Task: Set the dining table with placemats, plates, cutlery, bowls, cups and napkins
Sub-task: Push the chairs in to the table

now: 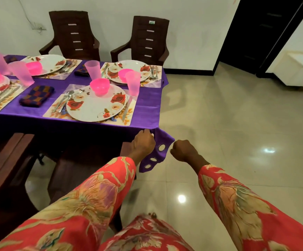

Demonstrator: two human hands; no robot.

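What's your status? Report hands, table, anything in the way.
Left hand and right hand gripping tablecloth corner. Four settings laid. Nothing in the way.

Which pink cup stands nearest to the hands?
The cup at the near right placemat, beside the knife; the other cups stand farther back or left.

Dim, soft, perhaps motion-blurred view; ceiling lights glare off the floor (237,124).
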